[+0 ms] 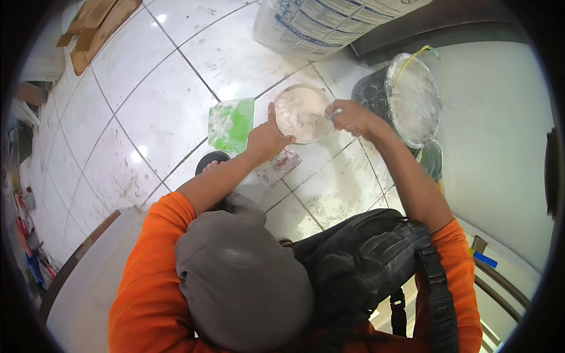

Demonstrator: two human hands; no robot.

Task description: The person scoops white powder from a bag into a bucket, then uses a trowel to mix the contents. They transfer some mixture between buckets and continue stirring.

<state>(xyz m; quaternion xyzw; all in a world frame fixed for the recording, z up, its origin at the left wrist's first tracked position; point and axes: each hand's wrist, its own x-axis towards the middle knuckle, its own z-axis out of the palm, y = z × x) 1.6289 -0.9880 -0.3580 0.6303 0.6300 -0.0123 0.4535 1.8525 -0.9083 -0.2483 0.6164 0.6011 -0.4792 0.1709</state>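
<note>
A round, shallow bowl of pale beige powdery material stands on the tiled floor in front of me. My left hand grips its near left side, fingers along the wall and thumb toward the front. At the bowl's right rim, my right hand is closed round the handle of a small tool that reaches into the material. Most of this tool is hidden by the fingers or blurred. Left of the bowl lies a green square plate smeared with white. Under my left wrist is a stained, reddish-white flat piece.
A black bucket, coated white inside, tilts against the pale wall at right. A large printed sack stands at the far side. Cardboard lies far left. A black bag hangs by my lap, near my grey-clad knee.
</note>
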